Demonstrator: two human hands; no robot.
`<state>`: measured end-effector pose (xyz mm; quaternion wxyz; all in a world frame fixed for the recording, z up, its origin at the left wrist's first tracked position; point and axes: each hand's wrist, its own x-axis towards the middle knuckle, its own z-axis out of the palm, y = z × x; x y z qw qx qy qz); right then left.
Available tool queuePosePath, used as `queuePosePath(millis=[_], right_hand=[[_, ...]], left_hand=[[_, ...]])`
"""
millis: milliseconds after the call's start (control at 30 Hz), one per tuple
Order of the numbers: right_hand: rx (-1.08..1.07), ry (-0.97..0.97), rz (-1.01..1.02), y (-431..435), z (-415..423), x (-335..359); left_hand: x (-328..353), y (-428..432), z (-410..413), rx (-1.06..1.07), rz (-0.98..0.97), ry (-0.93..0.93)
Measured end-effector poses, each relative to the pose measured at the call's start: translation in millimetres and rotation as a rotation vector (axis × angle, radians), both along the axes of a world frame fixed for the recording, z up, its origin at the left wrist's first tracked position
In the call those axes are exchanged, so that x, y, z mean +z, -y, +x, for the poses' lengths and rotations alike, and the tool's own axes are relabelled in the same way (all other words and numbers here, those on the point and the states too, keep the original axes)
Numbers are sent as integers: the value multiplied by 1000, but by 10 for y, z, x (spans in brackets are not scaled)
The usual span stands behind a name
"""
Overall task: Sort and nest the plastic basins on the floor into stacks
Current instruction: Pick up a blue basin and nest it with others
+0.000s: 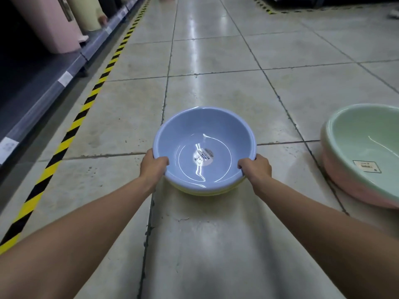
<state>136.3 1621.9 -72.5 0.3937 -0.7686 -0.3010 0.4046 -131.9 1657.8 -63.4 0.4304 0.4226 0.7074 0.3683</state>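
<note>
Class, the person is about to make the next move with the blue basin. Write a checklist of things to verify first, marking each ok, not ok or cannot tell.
1. The left hand grips the blue basin at its rim: ok.
2. The right hand grips the rim's other side: ok.
3. The blue basin holds only its label: ok.
4. It is fully seated in the yellow basin below: cannot tell.
5. The green basin, nested in the pink basin, stands apart from it: ok.
</note>
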Motion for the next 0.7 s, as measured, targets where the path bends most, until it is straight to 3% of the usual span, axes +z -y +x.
queuePosePath(millis=[233,433,700], right_hand=[[-30,-71,7,61,23,-206],[-58,-388,-26,110,-22,-204],[-163,-379,62,770,351,-126]], left_hand=[[-229,35,56,-12,-20,91],[-228,82,165,87,-131,310],[54,466,608,-26,-103,338]])
